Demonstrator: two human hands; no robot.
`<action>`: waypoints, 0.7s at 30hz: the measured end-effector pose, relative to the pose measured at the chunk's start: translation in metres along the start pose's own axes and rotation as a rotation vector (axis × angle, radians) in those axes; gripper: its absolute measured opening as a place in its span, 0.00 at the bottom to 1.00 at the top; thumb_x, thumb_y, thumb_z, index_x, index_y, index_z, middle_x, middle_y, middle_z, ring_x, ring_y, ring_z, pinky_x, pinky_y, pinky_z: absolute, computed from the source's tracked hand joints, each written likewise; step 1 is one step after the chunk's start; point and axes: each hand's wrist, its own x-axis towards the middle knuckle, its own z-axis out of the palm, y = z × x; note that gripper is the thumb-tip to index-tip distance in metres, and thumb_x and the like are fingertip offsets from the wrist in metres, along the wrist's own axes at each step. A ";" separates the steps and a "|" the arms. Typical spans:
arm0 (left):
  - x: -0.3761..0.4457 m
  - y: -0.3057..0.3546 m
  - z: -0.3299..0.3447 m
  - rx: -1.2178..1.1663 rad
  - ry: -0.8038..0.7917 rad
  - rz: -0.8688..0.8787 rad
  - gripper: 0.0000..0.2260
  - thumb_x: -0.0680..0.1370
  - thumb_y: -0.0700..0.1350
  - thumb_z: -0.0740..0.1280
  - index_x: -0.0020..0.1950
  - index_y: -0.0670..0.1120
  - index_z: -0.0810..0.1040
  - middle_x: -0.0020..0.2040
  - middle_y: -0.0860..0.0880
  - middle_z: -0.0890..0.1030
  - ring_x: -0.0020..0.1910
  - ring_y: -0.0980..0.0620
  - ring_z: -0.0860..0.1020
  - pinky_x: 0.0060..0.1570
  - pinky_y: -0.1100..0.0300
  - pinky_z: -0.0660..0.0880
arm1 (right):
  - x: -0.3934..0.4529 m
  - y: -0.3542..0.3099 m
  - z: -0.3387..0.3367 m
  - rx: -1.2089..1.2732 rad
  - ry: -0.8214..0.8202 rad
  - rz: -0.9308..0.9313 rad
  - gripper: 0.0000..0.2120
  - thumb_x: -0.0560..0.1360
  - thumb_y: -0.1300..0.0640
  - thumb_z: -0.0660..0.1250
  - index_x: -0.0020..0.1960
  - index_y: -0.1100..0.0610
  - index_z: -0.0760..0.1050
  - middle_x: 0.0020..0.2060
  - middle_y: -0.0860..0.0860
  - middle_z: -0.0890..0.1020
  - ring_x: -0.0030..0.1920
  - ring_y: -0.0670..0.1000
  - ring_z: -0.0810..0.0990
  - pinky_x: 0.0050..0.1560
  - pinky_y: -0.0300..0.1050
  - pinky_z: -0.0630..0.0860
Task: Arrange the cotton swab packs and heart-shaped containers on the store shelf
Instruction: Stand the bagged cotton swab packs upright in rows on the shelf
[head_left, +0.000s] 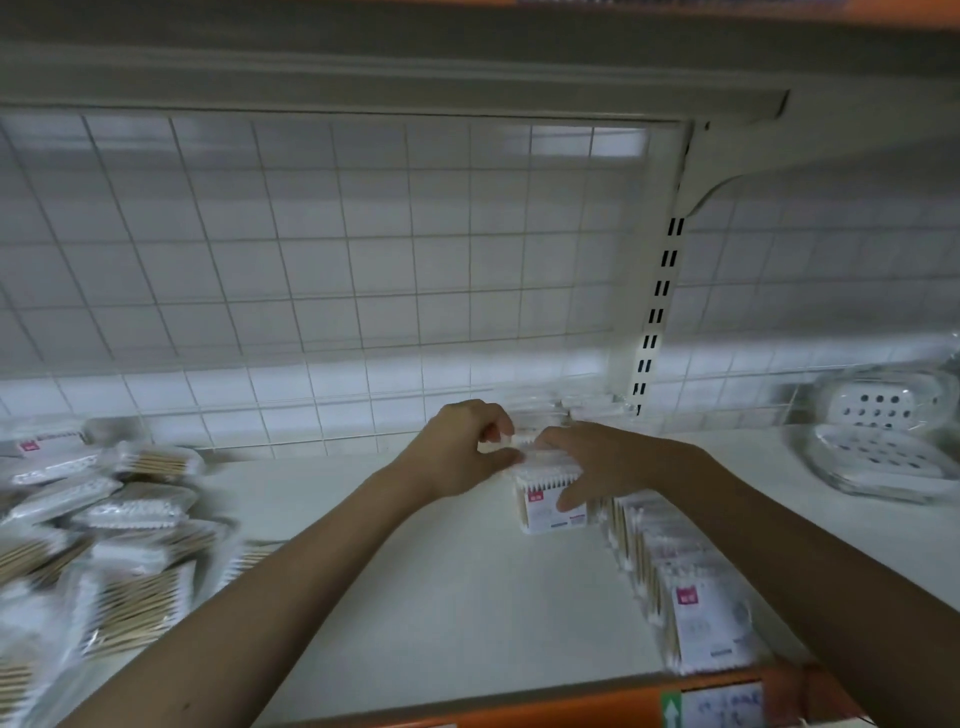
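Both hands meet at the far middle of the shelf (467, 597). The left hand (462, 452) pinches the top of an upright swab pack (550, 501); the right hand (587, 462) curls round its top and front. A standing row of packs (691, 613) runs near right, a loose pile (104, 535) lies left, soap dishes (878, 441) far right.

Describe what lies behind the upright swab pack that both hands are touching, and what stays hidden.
Behind the upright swab pack, more clear packs stand before the wire grid back panel. The left hand and right hand cover the pack's top and whatever sits directly behind it.
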 end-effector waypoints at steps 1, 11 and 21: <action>-0.002 -0.005 -0.003 0.032 -0.005 -0.013 0.11 0.74 0.48 0.70 0.52 0.45 0.78 0.46 0.50 0.77 0.45 0.53 0.75 0.43 0.66 0.71 | 0.000 0.000 0.002 0.004 0.002 -0.012 0.35 0.69 0.54 0.73 0.72 0.52 0.60 0.64 0.50 0.70 0.60 0.51 0.71 0.61 0.47 0.70; -0.029 -0.042 -0.017 0.191 -0.078 -0.207 0.09 0.76 0.50 0.67 0.53 0.46 0.78 0.47 0.53 0.74 0.44 0.54 0.73 0.46 0.63 0.71 | -0.001 -0.004 0.004 -0.301 0.175 -0.109 0.33 0.70 0.42 0.70 0.70 0.50 0.63 0.62 0.49 0.70 0.63 0.50 0.66 0.61 0.45 0.60; -0.044 -0.057 -0.028 0.237 -0.093 -0.293 0.09 0.76 0.50 0.67 0.53 0.46 0.78 0.47 0.53 0.74 0.44 0.54 0.73 0.47 0.62 0.71 | 0.000 -0.003 -0.005 -0.309 0.185 -0.074 0.31 0.70 0.44 0.70 0.69 0.51 0.65 0.61 0.50 0.70 0.61 0.50 0.67 0.59 0.45 0.63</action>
